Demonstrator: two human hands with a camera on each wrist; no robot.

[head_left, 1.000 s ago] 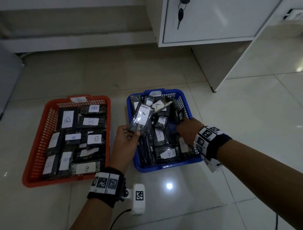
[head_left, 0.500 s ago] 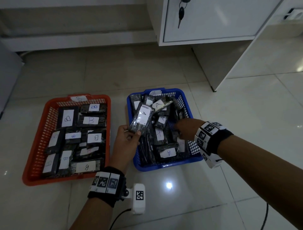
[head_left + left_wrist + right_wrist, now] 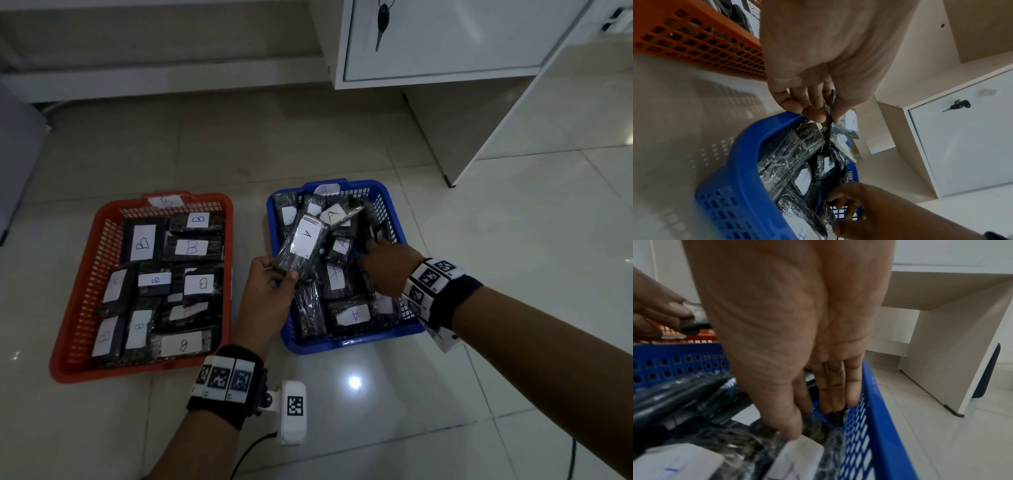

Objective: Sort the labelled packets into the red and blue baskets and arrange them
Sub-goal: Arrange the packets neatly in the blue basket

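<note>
1. Pinching the lower end of a black packet (image 3: 301, 244) with a white "A" label, the left hand (image 3: 265, 298) holds it tilted above the near left part of the blue basket (image 3: 346, 342); thumb and fingertips (image 3: 813, 112) close on the packet's edge.
2. The right hand (image 3: 390, 267) reaches into the right side of the blue basket, fingers (image 3: 835, 386) straight and close together, pointing down between the packets and the basket's right wall; the thumb touches a wrapped packet there.
3. The blue basket holds a loose heap of A-labelled packets (image 3: 337, 277), some lying flat, some on edge.
4. The red basket (image 3: 82, 274) stands just beside it to the left, filled with B-labelled packets (image 3: 191, 247) in rough rows.
5. Both baskets sit on a pale tiled floor (image 3: 513, 240), with a white cabinet (image 3: 445, 37) behind, a key (image 3: 382, 24) in its lock.
</note>
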